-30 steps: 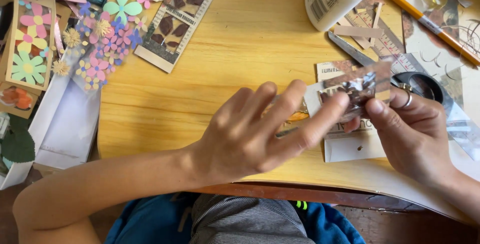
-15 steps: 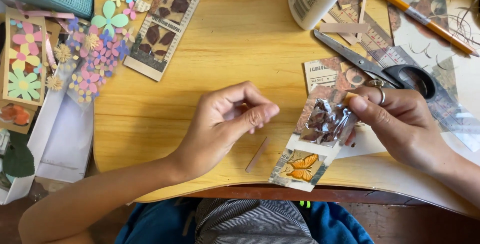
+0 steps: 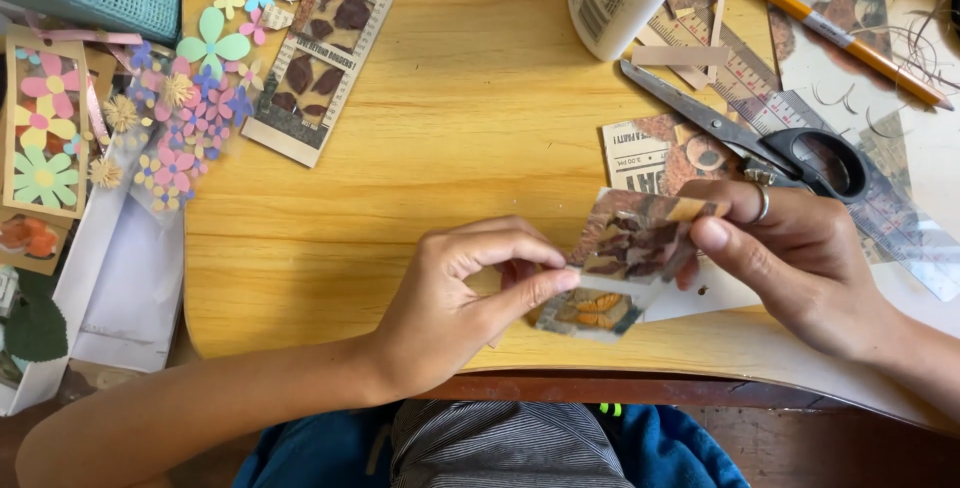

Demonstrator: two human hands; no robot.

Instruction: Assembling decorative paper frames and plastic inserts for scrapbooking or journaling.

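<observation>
Left hand (image 3: 450, 298) back at the clear packet (image 3: 625, 248) of brown leaves, both hands pinching it, right hand (image 3: 790, 258) at top.

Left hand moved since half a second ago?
Yes. The left hand shifted right toward the scissors, its fingers now pinching the clear packet edge.
</observation>
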